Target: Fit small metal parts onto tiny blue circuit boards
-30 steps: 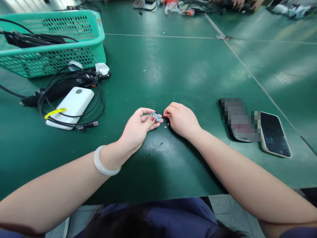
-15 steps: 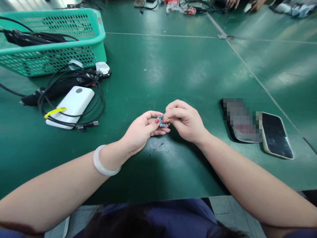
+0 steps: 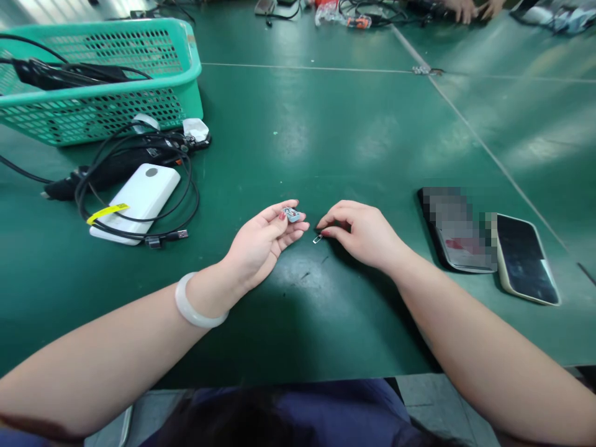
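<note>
My left hand is closed on a small blue-grey part, pinched by the thumb and held clear of the table. The part looks like a tiny circuit board with fine detail too small to read. My right hand is low over the table to the right, thumb and forefinger brought together. Whatever is between those fingertips, if anything, is too small to make out. A small pale rectangular frame lies on the green table just below the right fingertips. I cannot tell whether they touch it.
At the left, a green basket holds black gear and cables. Before it lie a white power bank, looped black cable and a black device. Two phones, one blurred and one pale-edged, lie right. Another person's hands show far off.
My right hand reached the blue-grey part half a second ago, then drew back right and down to the pale frame. My left hand moved slightly left, still holding the part.
</note>
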Demonstrator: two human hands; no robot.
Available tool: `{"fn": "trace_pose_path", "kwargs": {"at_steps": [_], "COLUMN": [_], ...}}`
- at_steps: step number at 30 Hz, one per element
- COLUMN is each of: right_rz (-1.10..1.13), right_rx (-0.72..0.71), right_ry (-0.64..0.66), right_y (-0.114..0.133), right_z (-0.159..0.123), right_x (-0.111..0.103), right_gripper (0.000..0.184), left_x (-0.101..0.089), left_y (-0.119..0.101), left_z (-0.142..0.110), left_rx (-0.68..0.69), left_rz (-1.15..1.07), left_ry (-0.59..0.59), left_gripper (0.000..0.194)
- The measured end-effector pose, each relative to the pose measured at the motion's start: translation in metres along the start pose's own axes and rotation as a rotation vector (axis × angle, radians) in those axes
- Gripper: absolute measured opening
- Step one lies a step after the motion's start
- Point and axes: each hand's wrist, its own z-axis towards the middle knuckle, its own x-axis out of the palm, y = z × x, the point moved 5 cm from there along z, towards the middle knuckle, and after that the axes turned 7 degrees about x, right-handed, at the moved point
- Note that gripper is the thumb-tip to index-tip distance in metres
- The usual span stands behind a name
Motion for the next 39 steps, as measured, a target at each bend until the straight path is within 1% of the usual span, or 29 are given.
{"fn": "trace_pose_path", "kwargs": {"at_steps": [5, 8, 10, 12, 13, 15, 19, 27, 35, 39], "right_rz": [-0.115, -0.158, -0.130, -0.053, -0.005, 0.062, 0.055, 0.014, 0.044, 0.117], "right_rx": [0.030, 0.031, 0.010, -0.004, -0.003, 0.017, 0.016, 0.039, 0.060, 0.121], "right_ry": [0.040, 0.065, 0.010, -0.095, -0.149, -0.208, -0.220, -0.219, -0.269, -0.302], "right_y": [-0.002, -0.001, 0.003, 0.010, 0.014, 0.021, 0.030, 0.030, 0.032, 0.030], "right_z": [0.002, 0.003, 0.002, -0.002, -0.004, -0.008, -0.011, -0.013, -0.015, -0.016], "right_x": [0.006, 0.009, 0.005, -0.002, -0.005, -0.009, -0.006, -0.001, 0.001, 0.004], "right_gripper": [0.012, 0.016, 0.016, 0.015, 0.014, 0.013, 0.013, 0.014, 0.012, 0.013], "left_x": [0.000, 0.001, 0.001, 0.001, 0.001, 0.001, 0.000, 0.005, 0.005, 0.004], "left_y": [-0.001, -0.002, -0.002, -0.002, -0.002, -0.002, -0.003, -0.011, -0.014, -0.014], "left_z": [0.000, -0.001, -0.002, -0.003, -0.003, -0.003, -0.006, -0.011, -0.012, -0.012], "left_rx": [0.034, 0.047, 0.051, 0.069, 0.084, 0.113, 0.137, 0.219, 0.225, 0.239], "left_rz": [0.027, 0.070, 0.105, 0.146, 0.168, 0.211, 0.267, 0.406, 0.422, 0.419], "left_ry": [-0.004, -0.034, -0.045, -0.036, -0.025, -0.008, -0.008, -0.008, -0.034, -0.034], "left_gripper": [0.013, 0.015, 0.019, 0.025, 0.027, 0.029, 0.030, 0.031, 0.031, 0.031]}}
